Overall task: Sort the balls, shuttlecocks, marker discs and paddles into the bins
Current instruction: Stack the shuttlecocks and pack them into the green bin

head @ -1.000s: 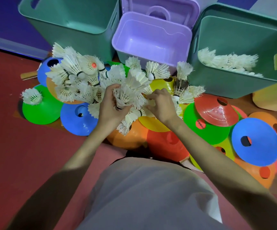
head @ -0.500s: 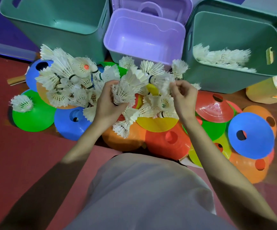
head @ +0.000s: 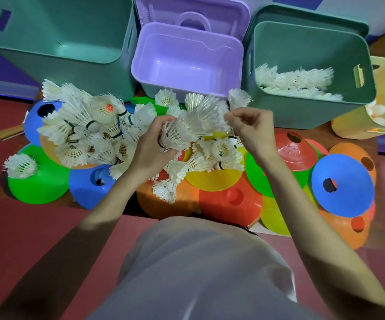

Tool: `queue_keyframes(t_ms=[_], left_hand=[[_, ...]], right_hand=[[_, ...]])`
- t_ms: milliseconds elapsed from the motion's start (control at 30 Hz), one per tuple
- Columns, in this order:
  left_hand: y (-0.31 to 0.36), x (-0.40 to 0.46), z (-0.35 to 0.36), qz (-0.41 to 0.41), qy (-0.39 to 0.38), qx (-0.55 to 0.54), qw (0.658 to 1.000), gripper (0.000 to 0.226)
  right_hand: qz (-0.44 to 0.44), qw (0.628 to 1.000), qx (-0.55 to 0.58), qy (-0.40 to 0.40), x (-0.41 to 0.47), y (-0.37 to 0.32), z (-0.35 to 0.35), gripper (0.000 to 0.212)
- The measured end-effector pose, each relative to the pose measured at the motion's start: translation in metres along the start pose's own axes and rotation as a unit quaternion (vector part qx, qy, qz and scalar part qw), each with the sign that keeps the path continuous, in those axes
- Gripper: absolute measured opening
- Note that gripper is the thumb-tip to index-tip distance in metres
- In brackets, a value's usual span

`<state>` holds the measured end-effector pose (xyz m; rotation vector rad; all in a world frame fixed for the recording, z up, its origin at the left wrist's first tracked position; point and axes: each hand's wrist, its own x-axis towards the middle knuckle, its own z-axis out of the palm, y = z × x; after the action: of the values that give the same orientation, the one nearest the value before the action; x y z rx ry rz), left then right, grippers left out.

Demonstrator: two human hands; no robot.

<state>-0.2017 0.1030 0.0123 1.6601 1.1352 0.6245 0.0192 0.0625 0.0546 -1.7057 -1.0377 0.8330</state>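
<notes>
Bins: five in view; the right teal bin [head: 311, 112], already holding shuttlecocks, stands beyond and right of the fingers.
Marker discs [head: 342, 184]: about fifteen, under and around the hands.
Loose shuttlecocks [head: 80, 125]: too many to count, mostly left.
Left hand [head: 151, 148]: fingers curled round a bunch [head: 182, 132], long axis pointing up-right toward that bin.
Right hand [head: 252, 130], nearer it: fingers pinch the bunch's feather tips.

Head view, wide-angle. Even, fairly bright overhead light; colours saturated. Soft shadows fall on the floor [head: 25, 239] beneath the forearms. Bin walls bow outward toward the frame edges. Feathers of the shuttlecocks [head: 186, 132] between the hands appear slightly motion-blurred; elsewhere focus is sharp.
</notes>
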Motion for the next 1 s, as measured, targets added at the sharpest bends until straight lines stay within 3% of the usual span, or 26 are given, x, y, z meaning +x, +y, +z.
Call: queue_keyframes(t_ms=[100,300,400,533,600,667,767,1000], left_hand=[[0.004,0.003,0.004,0.0,-0.036,0.005,0.999,0.061],[0.0,0.006,0.011,-0.029,-0.035,-0.067,0.997,0.064],[0.0,0.008,0.013,-0.044,-0.022,-0.094,0.994,0.062],[0.0,0.011,0.014,-0.044,-0.009,-0.121,0.992,0.062],[0.001,0.011,0.014,-0.043,0.0,-0.129,0.991,0.061],[0.002,0.011,0.013,-0.046,0.002,-0.137,0.989,0.06],[0.002,0.009,0.013,-0.046,0.002,-0.145,0.988,0.059],[-0.002,0.004,0.017,-0.047,0.007,-0.131,0.99,0.06]], right_hand=[[-0.01,0.999,-0.03,-0.022,0.002,0.0,0.008,0.012],[-0.002,0.999,0.029,-0.035,0.002,-0.007,0.01,0.028],[0.006,0.999,0.046,-0.015,0.002,-0.004,0.008,0.035],[0.024,0.999,0.042,0.02,0.003,0.012,-0.001,0.027],[0.02,1.0,-0.015,0.017,0.003,0.028,-0.004,0.018],[0.006,0.985,-0.169,-0.02,0.001,0.05,-0.007,0.009],[-0.006,0.921,-0.385,-0.067,-0.007,0.083,-0.004,0.033],[0.034,0.887,-0.46,-0.032,-0.005,0.098,0.005,0.031]])
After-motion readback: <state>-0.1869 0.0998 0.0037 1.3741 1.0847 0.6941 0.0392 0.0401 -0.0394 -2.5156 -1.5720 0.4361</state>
